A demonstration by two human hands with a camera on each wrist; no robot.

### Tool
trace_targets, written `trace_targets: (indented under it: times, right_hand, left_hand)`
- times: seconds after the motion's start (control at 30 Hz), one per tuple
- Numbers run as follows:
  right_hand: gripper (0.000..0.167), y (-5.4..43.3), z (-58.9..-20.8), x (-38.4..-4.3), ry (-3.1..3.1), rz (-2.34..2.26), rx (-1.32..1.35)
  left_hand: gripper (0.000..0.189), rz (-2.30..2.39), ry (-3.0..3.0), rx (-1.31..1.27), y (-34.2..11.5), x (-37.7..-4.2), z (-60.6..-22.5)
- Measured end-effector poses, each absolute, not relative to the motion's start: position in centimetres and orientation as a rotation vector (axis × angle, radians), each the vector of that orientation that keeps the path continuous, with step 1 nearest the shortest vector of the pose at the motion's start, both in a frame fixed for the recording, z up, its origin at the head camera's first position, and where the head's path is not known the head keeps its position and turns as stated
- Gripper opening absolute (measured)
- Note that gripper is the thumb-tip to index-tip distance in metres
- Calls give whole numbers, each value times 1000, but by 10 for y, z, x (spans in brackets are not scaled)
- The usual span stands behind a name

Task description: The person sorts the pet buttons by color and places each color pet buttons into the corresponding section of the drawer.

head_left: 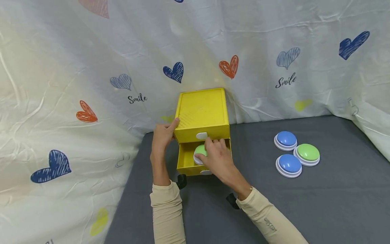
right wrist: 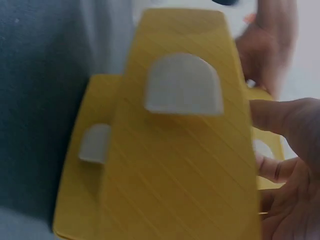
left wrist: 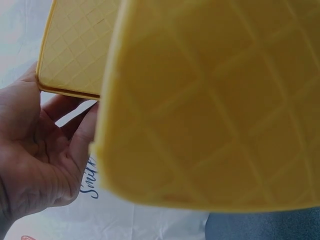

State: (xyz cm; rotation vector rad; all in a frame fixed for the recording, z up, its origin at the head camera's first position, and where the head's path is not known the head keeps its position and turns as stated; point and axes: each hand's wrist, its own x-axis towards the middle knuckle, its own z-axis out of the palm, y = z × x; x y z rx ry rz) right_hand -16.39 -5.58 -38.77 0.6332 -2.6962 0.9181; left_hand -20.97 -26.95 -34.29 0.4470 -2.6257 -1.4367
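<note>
A yellow drawer cabinet [head_left: 202, 110] stands against the curtain with one drawer [head_left: 186, 156] pulled out. At its front left edge my left hand [head_left: 162, 137] grips the cabinet, the thumb up at the top corner and the fingers along the side. My right hand [head_left: 220, 156] reaches over the open drawer and holds a green push button [head_left: 201, 149] with a white base at its right side. The thumb overlaps the dome in the head view. In the right wrist view, the drawer front with its white handle [right wrist: 184, 85] hides the button from sight.
Two blue push buttons [head_left: 286, 138] [head_left: 289, 163] and another green push button [head_left: 308, 152] sit grouped on the dark grey table [head_left: 335, 203] to the right. A white curtain [head_left: 195, 44] printed with hearts hangs behind and at the left. Another yellow drawer front [right wrist: 80, 185] lies below the open one.
</note>
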Motion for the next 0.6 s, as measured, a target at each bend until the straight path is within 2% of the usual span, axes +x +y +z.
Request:
trace_targets:
  times: [0.27,0.6]
  right_hand:
    - [39,-79,-394,-166,-2697,960,747]
    - [49,-90,-392,-170,-2770,952,785]
  left_hand:
    - [65,-1454,-2605,431,-269,-209,-344]
    - [66,-1436,-2602,423,-271,-210,-346]
